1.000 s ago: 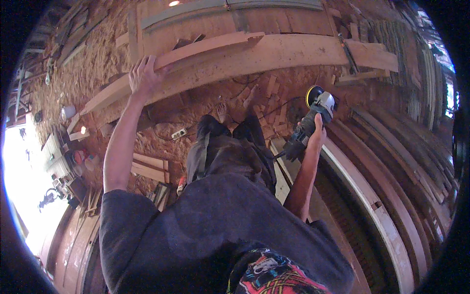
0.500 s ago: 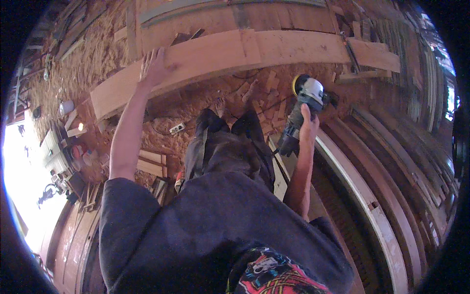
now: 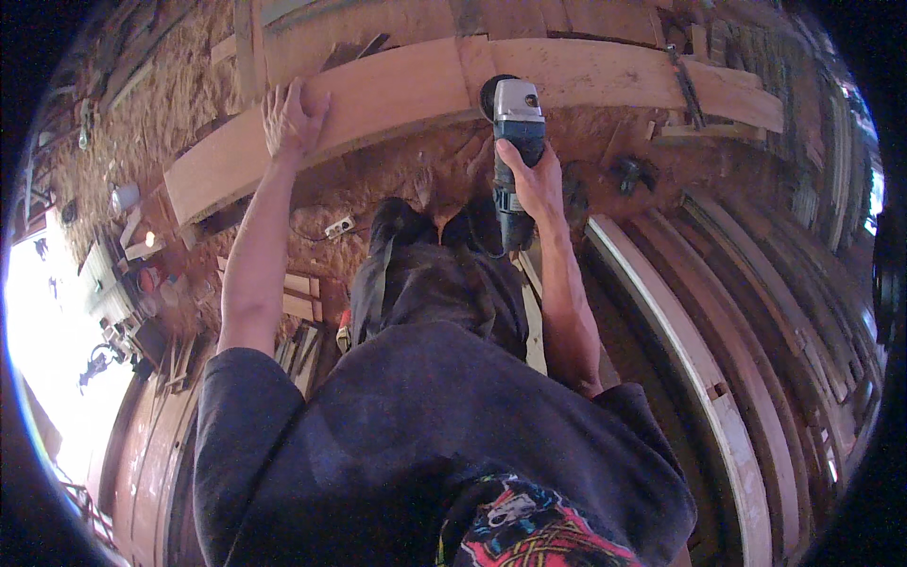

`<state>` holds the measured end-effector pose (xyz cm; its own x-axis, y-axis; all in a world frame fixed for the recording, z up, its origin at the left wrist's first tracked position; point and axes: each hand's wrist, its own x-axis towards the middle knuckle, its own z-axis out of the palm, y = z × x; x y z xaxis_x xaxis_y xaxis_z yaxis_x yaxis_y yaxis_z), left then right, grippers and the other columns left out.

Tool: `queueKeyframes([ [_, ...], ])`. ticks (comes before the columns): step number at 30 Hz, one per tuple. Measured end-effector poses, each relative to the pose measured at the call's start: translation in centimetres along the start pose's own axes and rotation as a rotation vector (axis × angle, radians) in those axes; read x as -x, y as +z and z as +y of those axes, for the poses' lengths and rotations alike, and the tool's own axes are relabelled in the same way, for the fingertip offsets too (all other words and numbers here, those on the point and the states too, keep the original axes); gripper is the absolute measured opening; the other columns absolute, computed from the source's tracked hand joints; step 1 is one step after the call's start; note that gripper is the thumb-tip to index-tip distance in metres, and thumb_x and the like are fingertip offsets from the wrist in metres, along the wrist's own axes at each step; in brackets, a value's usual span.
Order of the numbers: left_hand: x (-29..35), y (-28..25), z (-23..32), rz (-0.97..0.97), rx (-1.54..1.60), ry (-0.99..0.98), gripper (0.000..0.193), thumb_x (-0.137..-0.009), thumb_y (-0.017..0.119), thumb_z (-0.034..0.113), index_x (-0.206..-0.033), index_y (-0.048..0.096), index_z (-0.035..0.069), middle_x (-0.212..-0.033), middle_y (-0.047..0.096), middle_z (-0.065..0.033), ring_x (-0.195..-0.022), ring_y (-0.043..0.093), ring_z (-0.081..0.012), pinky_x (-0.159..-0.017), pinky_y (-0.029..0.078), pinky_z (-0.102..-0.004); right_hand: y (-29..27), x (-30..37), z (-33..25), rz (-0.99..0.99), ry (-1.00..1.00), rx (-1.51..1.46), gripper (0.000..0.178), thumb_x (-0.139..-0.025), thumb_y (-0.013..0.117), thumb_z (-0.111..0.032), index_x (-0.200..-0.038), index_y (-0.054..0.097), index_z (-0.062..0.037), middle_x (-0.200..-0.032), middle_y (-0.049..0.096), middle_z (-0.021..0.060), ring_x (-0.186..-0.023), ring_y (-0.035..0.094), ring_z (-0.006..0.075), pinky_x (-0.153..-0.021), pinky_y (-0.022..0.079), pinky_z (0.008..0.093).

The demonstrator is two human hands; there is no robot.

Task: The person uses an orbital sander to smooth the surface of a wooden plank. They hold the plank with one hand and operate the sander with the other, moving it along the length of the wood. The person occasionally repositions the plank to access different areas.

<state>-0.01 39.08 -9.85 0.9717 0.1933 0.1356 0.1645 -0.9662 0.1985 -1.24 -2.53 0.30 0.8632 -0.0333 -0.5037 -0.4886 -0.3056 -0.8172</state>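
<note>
Head view: left hand (image 3: 295, 125), spread wide, rests on plank (image 3: 397, 90) between 10 and 11 o'clock; right hand (image 3: 535, 180) grips grinder (image 3: 520, 132) near 1 o'clock, disc-to-plank contact unclear.

Open wood surface on the long flat reddish-brown wooden plank (image 3: 397, 90) between your spread bare left hand (image 3: 295, 123) and the silver-headed blue handheld power tool (image 3: 518, 118), rightward room for you until a narrow dark bar (image 3: 684, 87) crossing the board.

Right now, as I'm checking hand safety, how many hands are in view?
2: the left hand lies on the wide board, and the right hand grips the power tool. I see no others.
</note>
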Motion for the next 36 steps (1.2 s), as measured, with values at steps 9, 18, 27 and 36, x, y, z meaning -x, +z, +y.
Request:
queueKeyframes([
  [9,0.0,-0.8,0.9,0.027,-0.017,-0.010,0.060,-0.093,0.069,0.052,-0.134,0.062,0.009,-0.128,0.064,-0.0179,-0.127,0.054,-0.0390,-0.114,0.037,-0.0520,-0.2,-0.1,-0.6,-0.055,-0.010,0.027,0.052,-0.085,0.085,-0.046,-0.109,0.069,-0.0034,-0.088,0.075,0.0057,-0.078,0.071,0.0168,-0.070,0.057,0.0358],
  [18,0.0,-0.2,0.2,0.012,-0.007,0.014,0.064,-0.094,0.067,0.054,-0.137,0.061,0.007,-0.137,0.061,-0.0211,-0.135,0.051,-0.0422,-0.119,0.034,-0.0527,-0.5,-0.7,-0.4,-0.044,-0.016,0.108,0.056,-0.083,0.085,-0.047,-0.112,0.069,-0.0024,-0.094,0.076,0.0098,-0.083,0.073,0.0207,-0.075,0.058,0.0378],
  [27,0.1,0.4,-0.1,-0.067,-0.082,-0.050,0.074,-0.095,0.062,0.062,-0.144,0.057,0.007,-0.148,0.056,-0.0243,-0.142,0.045,-0.0433,-0.124,0.029,-0.0517,-0.9,-1.5,0.3,-0.069,0.014,0.194,0.067,-0.081,0.083,-0.057,-0.116,0.067,-0.0015,-0.098,0.076,0.0138,-0.088,0.075,0.0283,-0.080,0.059,0.0422],
  [36,0.0,0.4,0.0,-0.062,-0.074,-0.041,0.075,-0.095,0.061,0.063,-0.144,0.058,0.007,-0.146,0.057,-0.0243,-0.141,0.046,-0.0435,-0.124,0.029,-0.0519,-1.0,-1.7,0.1,-0.069,0.016,0.196,0.066,-0.082,0.083,-0.056,-0.117,0.067,-0.0027,-0.097,0.076,0.0130,-0.088,0.075,0.0277,-0.081,0.059,0.0421],
])
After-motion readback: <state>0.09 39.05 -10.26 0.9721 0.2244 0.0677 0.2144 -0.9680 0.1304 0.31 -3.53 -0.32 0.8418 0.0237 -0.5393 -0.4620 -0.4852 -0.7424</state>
